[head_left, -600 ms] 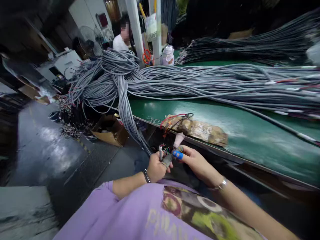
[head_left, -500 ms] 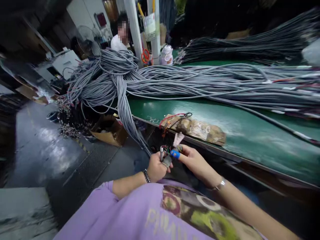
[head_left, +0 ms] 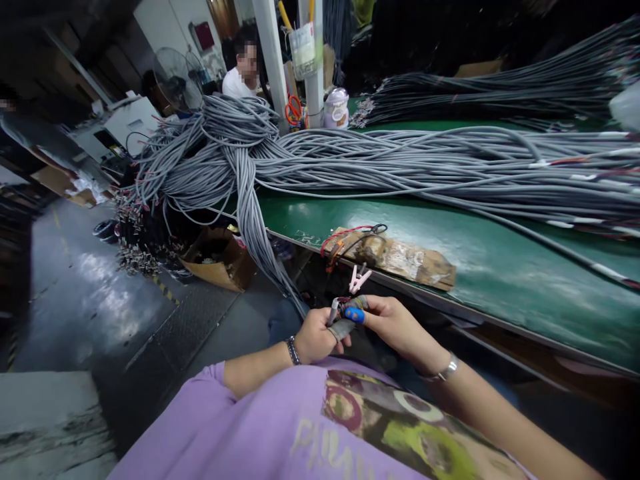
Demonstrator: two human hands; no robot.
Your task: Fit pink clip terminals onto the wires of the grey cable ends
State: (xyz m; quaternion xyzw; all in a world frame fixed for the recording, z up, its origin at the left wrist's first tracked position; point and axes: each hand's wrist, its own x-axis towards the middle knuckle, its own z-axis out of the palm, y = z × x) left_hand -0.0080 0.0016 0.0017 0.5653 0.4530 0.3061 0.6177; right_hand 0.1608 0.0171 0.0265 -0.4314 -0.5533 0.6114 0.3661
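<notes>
My left hand, its thumb wrapped in grey tape, is closed around the end of a grey cable just in front of my body. Thin coloured wires at the cable end are mostly covered by fingers. My right hand pinches at these wires; it wears a blue finger cover and a greyish wrap on another finger. Right above the fingertips, a pink clothespin stands at the edge of a worn wooden block. A bundle of grey cables hangs from the table towards my lap.
A long heap of grey cables lies along the green table, with darker cables behind. Red-handled scissors and a lidded container stand by a post. A cardboard box sits below. Another person is beyond.
My right fingers have closed lower over the coloured wires, nearer my left hand. The pink clothespin shows more fully above them. A second person appears at the far left.
</notes>
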